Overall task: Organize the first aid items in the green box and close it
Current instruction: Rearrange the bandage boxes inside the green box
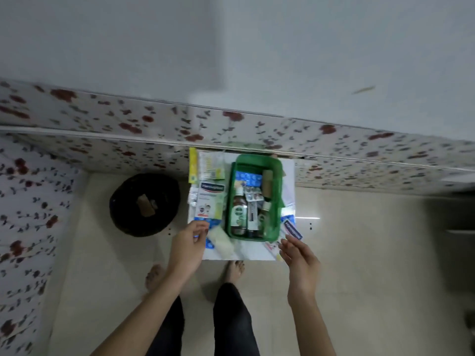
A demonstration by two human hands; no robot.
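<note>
The green box (276, 176) stands open on a small white table (241, 253), holding brown bottles (237, 211), blue blister packs (248, 178) and a tan roll (267, 185). Left of it lie a white plaster box (208, 201), a cotton-swab pack (209, 163) and a pale gauze roll (219, 240). A small blue-labelled pack (292, 228) lies at the box's right front corner. My left hand (189, 242) hovers over the table's front left with fingers apart, holding nothing. My right hand (299, 255) is open too, just below the small pack.
A black round bin (144, 204) with scraps inside sits on the tiled floor left of the table. A floral mattress edge (334, 140) runs behind the table and along the left. My bare feet (235, 271) stand at the table's front.
</note>
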